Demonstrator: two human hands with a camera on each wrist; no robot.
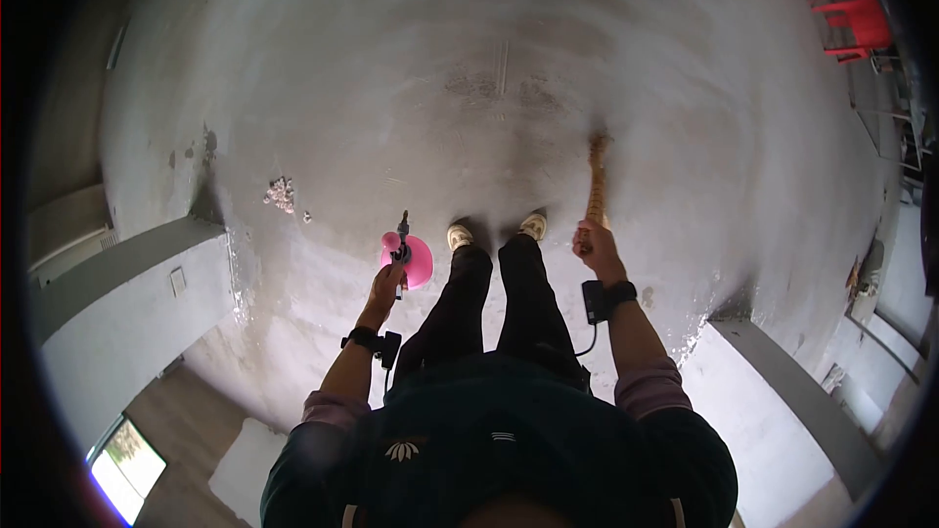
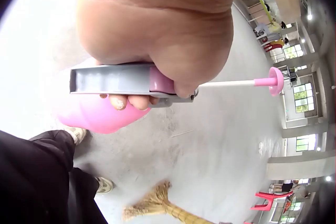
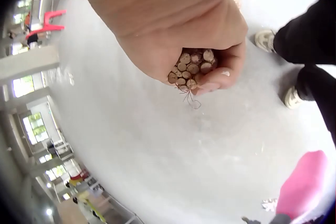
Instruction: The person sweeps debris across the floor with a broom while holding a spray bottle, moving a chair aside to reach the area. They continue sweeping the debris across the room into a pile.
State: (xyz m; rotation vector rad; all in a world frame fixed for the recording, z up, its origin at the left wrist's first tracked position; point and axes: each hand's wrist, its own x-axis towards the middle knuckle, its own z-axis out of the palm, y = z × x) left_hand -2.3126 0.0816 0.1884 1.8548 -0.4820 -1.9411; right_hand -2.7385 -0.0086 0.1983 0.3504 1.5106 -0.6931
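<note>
My left hand grips the grey handle of a pump spray bottle, which has a round pink body. In the left wrist view, fingers curl under the grey handle, and a white pump rod with a pink knob sticks out past the hand. My right hand is wrapped around the handle of a straw broom that points forward and down. The handle's cut stalk ends show inside the fist in the right wrist view. The broom's flared bristles appear in the left wrist view.
A small pile of pale debris lies on the grey floor, ahead and left of my shoes. Low walls stand to the left and right. Red chairs are far off at the right.
</note>
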